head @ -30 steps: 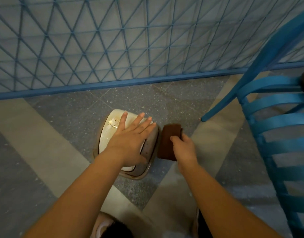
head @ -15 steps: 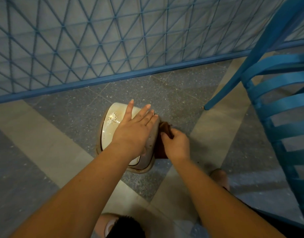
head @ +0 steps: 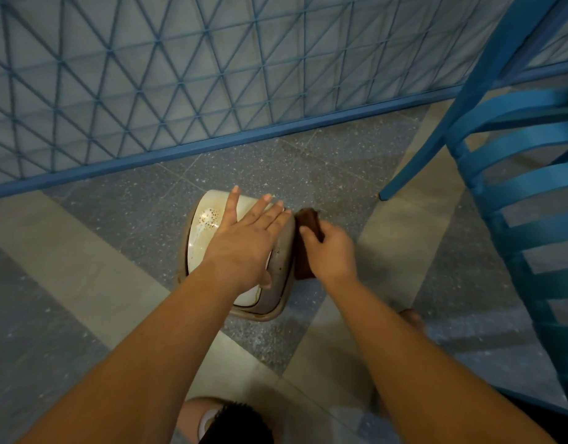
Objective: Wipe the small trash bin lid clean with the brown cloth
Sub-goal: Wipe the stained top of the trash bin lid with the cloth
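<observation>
- Moved in since a second ago: brown cloth [head: 305,248], then held clear of the bin's right side, now pressed against the right flank of the small trash bin [head: 277,267], bunched narrower in the grip.
- Left hand [head: 244,248]: flat on the lid [head: 208,225], fingers straight and spread, holding the bin steady on the speckled floor [head: 324,174].
- Right hand [head: 332,251]: fingers curled round the cloth, pinching it against the rim.
- Worth keeping that left palm bearing down so the bin cannot skid toward the blue lattice fence [head: 212,91].
- Best to run the cloth along the rim in long strokes, then up over the lid.
- Brown speckled stain [head: 210,216] near the far end of the lid not yet touched; likely needs firmer rubbing, and the left hand shifted aside to expose the covered part.
- Blue chair [head: 516,187] close on the right; elbow room limited there.
</observation>
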